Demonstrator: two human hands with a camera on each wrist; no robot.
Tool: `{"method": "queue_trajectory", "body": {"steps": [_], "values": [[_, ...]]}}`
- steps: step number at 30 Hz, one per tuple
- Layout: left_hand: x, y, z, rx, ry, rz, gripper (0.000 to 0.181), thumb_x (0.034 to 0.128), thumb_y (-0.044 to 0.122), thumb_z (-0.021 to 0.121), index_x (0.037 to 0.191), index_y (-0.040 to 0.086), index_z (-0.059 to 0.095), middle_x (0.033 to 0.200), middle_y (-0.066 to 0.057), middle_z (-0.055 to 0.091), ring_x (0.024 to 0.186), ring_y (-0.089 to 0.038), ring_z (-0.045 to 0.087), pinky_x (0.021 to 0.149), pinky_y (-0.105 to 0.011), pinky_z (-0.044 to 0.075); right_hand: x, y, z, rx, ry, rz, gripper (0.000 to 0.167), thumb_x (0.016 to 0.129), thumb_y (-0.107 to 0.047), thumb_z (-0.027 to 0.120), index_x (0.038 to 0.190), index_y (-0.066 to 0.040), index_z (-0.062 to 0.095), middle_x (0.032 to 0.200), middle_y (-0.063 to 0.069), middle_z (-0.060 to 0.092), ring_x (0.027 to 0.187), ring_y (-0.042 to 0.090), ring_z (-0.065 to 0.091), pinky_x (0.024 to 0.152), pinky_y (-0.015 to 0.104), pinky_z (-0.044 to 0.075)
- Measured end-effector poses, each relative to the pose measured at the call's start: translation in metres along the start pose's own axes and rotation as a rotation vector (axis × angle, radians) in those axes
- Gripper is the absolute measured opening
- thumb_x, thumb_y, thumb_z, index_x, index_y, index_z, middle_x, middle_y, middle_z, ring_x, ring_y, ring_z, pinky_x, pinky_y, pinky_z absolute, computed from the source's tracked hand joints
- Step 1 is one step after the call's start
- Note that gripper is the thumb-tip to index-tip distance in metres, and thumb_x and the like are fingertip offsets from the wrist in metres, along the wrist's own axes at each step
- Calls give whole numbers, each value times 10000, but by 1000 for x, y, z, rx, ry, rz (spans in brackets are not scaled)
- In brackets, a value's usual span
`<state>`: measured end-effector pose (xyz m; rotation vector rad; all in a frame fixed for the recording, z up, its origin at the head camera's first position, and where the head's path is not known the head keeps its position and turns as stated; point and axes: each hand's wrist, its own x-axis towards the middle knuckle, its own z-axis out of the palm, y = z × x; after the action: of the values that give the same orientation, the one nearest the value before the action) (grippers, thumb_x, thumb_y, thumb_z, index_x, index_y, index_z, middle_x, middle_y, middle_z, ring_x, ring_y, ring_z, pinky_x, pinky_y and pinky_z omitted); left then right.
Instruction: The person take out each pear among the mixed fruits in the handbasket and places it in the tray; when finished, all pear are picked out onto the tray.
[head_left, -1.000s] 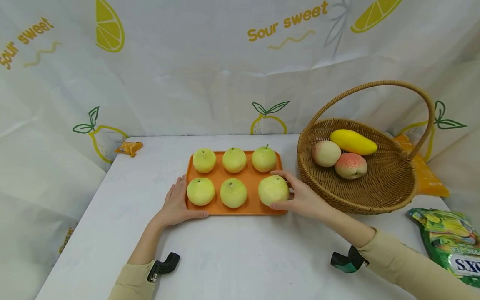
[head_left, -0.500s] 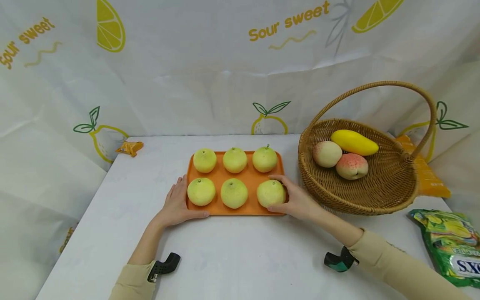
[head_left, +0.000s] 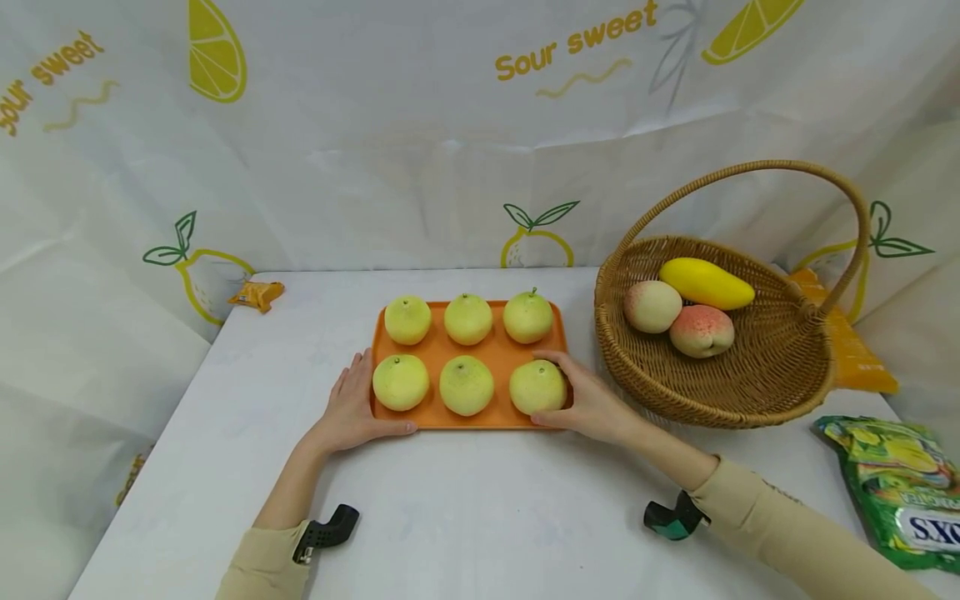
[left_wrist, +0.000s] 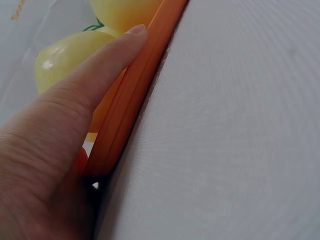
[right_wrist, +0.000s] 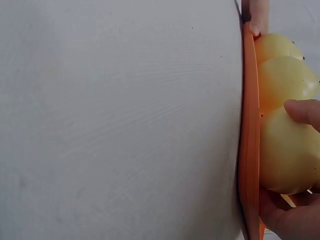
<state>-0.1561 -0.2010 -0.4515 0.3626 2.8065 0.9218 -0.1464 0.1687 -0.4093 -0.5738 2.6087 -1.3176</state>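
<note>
Two rows of round yellow-green pears sit on an orange tray (head_left: 442, 422) in the head view. My right hand (head_left: 596, 404) holds the pear (head_left: 537, 387) at the tray's front right corner, thumb on its near side and fingers round its right and far sides. That pear (right_wrist: 290, 150) is low over the tray or on it in the right wrist view; I cannot tell which. My left hand (head_left: 351, 412) rests against the tray's front left corner, with the thumb (left_wrist: 95, 75) straight along the front rim in the left wrist view and its other fingers along the left side.
A wicker basket (head_left: 757, 392) with a tall handle stands right of the tray, holding two peaches (head_left: 702, 331) and a yellow mango (head_left: 705, 282). Behind it lies an orange packet (head_left: 862, 362). A green bag (head_left: 900, 483) lies at the right, a small orange packet (head_left: 257, 296) back left.
My right hand has moved the pear slightly left and down toward the tray, in line with the front row. The left hand has stayed at the tray's corner.
</note>
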Motion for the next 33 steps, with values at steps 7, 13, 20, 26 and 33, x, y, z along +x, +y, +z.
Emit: {"method": "queue_trajectory", "body": {"steps": [7,13,20,26,33], "values": [[0,-1,0,-2,-1,1,1395,665,636,800,1536,-19,-71,1604,-230,36,1479,-339,-50,1158,-527,-19,-2,2,1,-20,-10,-20,827,743,-184,862,1428,-87,410,1350,167,506,1225,341,495,996,560,384],[-1,-1,0,-2,-1,0,1391,668,633,800,1536,-20,-68,1605,-228,32,1479,-339,-49,1158,-530,-18,-1,3,1,-37,4,-27,826,746,-194,863,1429,-92,409,1353,170,503,1227,345,495,998,563,384],[-3,-1,0,-7,-2,-5,1390,671,633,798,1536,-17,-74,1607,-224,21,1479,-337,-57,1158,-526,-22,-1,1,-1,-28,-10,-29,840,744,-208,868,1432,-77,403,1373,180,483,1254,353,470,1019,571,359],[-4,-1,0,-9,2,-9,1392,668,636,797,1538,-13,-74,1607,-222,26,1479,-337,-55,1158,-528,-21,-1,0,-3,-16,-12,-36,813,755,-208,858,1425,-75,418,1369,166,488,1252,342,469,1026,565,349],[-4,-1,0,-17,4,-9,1386,670,625,802,1539,-9,-72,1609,-217,23,1480,-332,-58,1158,-527,-25,-3,0,-5,-16,-27,-39,832,762,-231,854,1447,-93,402,1396,151,474,1263,337,458,1027,571,342]]}}
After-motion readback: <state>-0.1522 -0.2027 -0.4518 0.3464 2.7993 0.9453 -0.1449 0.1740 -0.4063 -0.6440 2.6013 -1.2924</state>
